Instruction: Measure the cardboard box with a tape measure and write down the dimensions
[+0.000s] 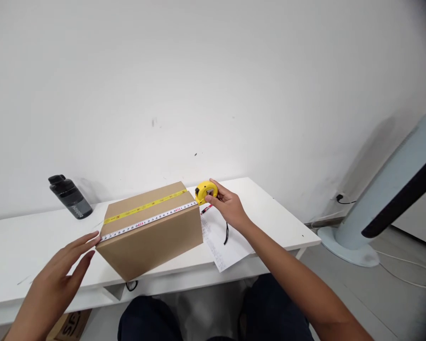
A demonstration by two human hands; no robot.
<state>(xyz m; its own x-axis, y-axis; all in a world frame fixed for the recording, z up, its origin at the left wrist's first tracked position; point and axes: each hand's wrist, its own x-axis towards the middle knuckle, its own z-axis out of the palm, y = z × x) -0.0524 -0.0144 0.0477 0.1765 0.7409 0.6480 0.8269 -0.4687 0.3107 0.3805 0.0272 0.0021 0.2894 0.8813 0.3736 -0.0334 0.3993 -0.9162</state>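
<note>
A closed cardboard box point(159, 241), sealed with yellow packing tape point(145, 207), sits on the white table. Along its near top edge lies the white blade point(151, 220) of a tape measure, drawn out across the box's length. My right hand point(229, 206) grips the yellow tape measure case point(206, 191) just past the box's right end. At the left end, the outstretched fingertips of my left hand point(62, 265) touch the box corner where the blade ends; the thumb is apart from them. The blade's very tip is hidden by those fingers.
Under my right hand lie a sheet of written paper point(222, 241) and a pen point(206, 209). A dark bottle point(71, 196) stands at the table's point(287, 227) back left by the wall. Right of the table rises a pale tower-shaped appliance point(386, 194); another carton point(69, 327) is below left.
</note>
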